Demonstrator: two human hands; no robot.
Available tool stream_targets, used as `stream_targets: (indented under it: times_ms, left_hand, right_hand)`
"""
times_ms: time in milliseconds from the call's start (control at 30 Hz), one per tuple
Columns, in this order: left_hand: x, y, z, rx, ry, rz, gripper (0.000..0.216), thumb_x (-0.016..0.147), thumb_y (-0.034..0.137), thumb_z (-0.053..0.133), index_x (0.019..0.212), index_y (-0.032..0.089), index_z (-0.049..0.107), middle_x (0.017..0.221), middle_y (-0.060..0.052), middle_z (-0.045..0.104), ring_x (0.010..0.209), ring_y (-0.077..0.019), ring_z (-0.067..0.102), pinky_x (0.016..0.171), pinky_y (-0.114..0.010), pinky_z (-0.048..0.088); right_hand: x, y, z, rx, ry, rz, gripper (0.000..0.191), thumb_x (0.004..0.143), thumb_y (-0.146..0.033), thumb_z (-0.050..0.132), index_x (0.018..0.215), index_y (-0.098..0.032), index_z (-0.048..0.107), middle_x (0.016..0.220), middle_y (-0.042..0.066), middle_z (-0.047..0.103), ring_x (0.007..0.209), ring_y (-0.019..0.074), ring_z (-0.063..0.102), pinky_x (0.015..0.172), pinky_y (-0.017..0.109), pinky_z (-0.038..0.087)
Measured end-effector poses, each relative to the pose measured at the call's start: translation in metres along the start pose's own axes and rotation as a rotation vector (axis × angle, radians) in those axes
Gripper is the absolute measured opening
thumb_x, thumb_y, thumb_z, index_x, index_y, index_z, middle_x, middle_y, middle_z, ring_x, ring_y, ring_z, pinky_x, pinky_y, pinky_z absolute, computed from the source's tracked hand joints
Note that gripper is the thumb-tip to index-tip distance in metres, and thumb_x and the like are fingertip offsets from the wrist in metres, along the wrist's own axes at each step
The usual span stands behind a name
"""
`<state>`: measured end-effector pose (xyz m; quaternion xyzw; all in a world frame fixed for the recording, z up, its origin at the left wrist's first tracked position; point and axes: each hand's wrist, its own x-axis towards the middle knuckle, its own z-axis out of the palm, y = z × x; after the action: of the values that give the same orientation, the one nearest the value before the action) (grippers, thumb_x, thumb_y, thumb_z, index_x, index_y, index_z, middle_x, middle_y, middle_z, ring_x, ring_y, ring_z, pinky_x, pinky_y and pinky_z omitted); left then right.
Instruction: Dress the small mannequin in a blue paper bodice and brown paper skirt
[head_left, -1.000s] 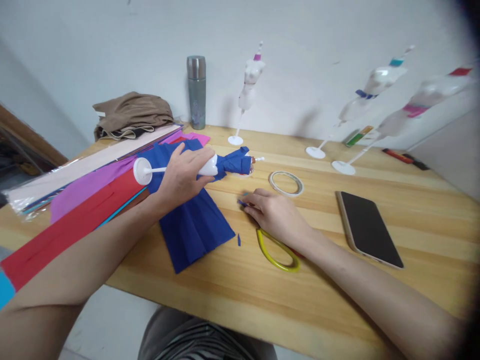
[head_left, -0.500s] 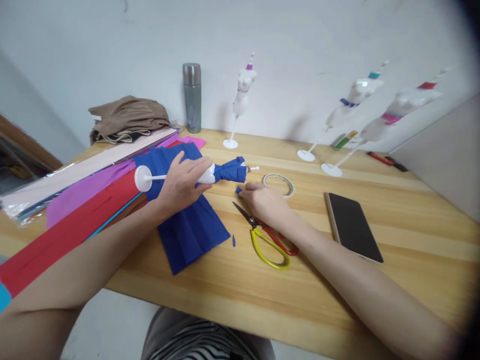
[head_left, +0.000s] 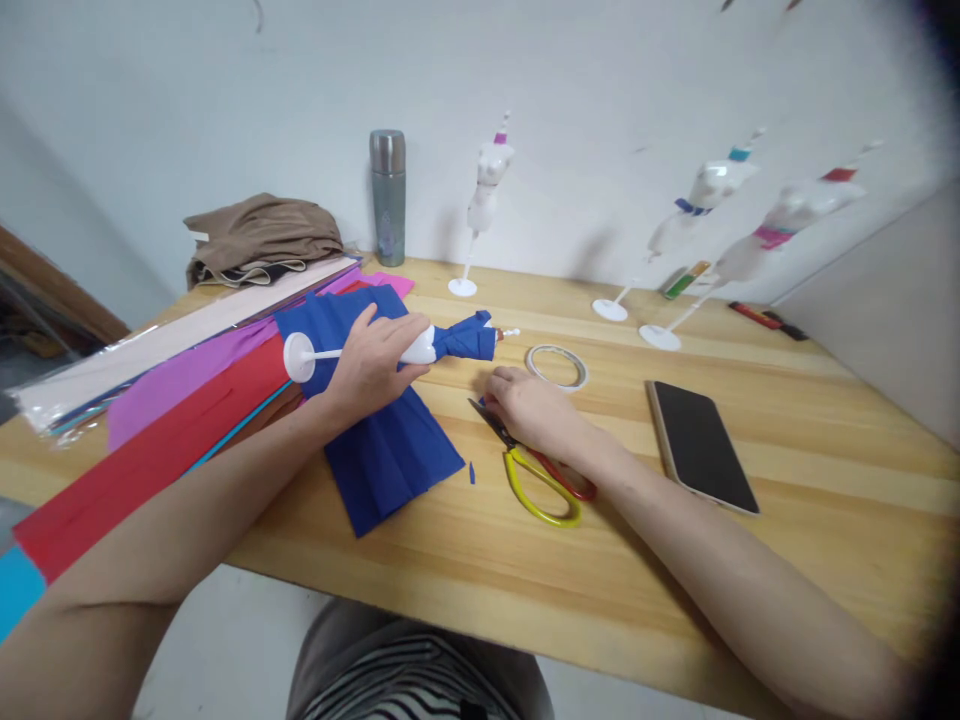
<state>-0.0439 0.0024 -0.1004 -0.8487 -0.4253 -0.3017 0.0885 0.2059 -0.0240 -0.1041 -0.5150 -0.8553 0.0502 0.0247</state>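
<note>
Right hand (head_left: 529,408) nearer scissors (head_left: 541,478) now, perhaps on them; left hand (head_left: 371,362) around mannequin (head_left: 454,342).

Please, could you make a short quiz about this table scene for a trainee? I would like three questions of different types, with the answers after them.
1. True or false: the left hand holds the small mannequin upright on its base.
2. Which thing lies partly under the right hand? A the scissors; B the phone; C the flask.
3. How many other mannequins stand upright on their bases?
Key: 1 false, it lies sideways; 2 A; 3 three.
</note>
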Motion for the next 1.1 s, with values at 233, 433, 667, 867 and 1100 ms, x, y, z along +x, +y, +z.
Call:
stream_targets:
  times_ms: [233, 433, 667, 867, 1100]
  left_hand:
    - [-0.001, 0.0, 0.001, -0.038, -0.018, 0.019, 0.043, 0.086, 0.026, 0.064, 0.128, 0.018, 0.063, 0.132, -0.013, 0.069, 0.115, -0.0274, 0.067, 0.119, -0.058, 0.032]
    - [-0.002, -0.001, 0.005, -0.063, -0.025, -0.009, 0.044, 0.084, 0.027, 0.065, 0.127, 0.019, 0.064, 0.133, -0.013, 0.069, 0.116, -0.0279, 0.067, 0.12, -0.059, 0.03]
    - [0.0, 0.003, 0.002, -0.176, 0.007, -0.06, 0.043, 0.079, 0.025, 0.069, 0.122, 0.017, 0.068, 0.127, -0.012, 0.073, 0.116, -0.0285, 0.068, 0.118, -0.055, 0.036]
    - [0.01, 0.007, -0.022, -0.428, 0.086, -0.252, 0.049, 0.073, 0.036, 0.078, 0.118, 0.018, 0.072, 0.123, -0.011, 0.074, 0.116, -0.0303, 0.068, 0.114, -0.05, 0.043]
    - [0.042, 0.021, -0.049, -1.219, -0.109, -0.392, 0.061, 0.065, 0.044, 0.085, 0.115, 0.013, 0.072, 0.103, -0.013, 0.078, 0.1, -0.0303, 0.073, 0.09, -0.041, 0.055]
  right_hand:
    - [-0.009, 0.031, -0.034, 0.107, 0.116, 0.213, 0.022, 0.09, -0.01, 0.048, 0.1, -0.015, 0.066, 0.088, 0.01, 0.075, 0.075, 0.0214, 0.068, 0.067, 0.029, 0.046]
    - [-0.024, 0.058, -0.059, 0.208, 0.262, 0.327, 0.018, 0.085, -0.015, 0.053, 0.075, -0.021, 0.067, 0.083, 0.009, 0.075, 0.079, 0.0254, 0.068, 0.07, 0.033, 0.045]
    - [-0.028, 0.08, -0.056, 0.131, 0.329, 0.386, 0.028, 0.09, -0.028, 0.055, 0.062, -0.024, 0.053, 0.061, 0.006, 0.064, 0.063, 0.0219, 0.059, 0.06, 0.031, 0.038]
    - [-0.025, 0.093, -0.056, -0.001, 0.227, 0.416, 0.044, 0.099, -0.041, 0.046, 0.059, -0.023, 0.049, 0.059, 0.005, 0.06, 0.058, 0.0193, 0.055, 0.057, 0.031, 0.033]
    - [-0.03, 0.104, -0.057, -0.024, 0.049, 0.356, 0.018, 0.086, -0.02, 0.059, 0.077, -0.02, 0.074, 0.085, 0.01, 0.077, 0.077, 0.0249, 0.067, 0.061, 0.032, 0.039]
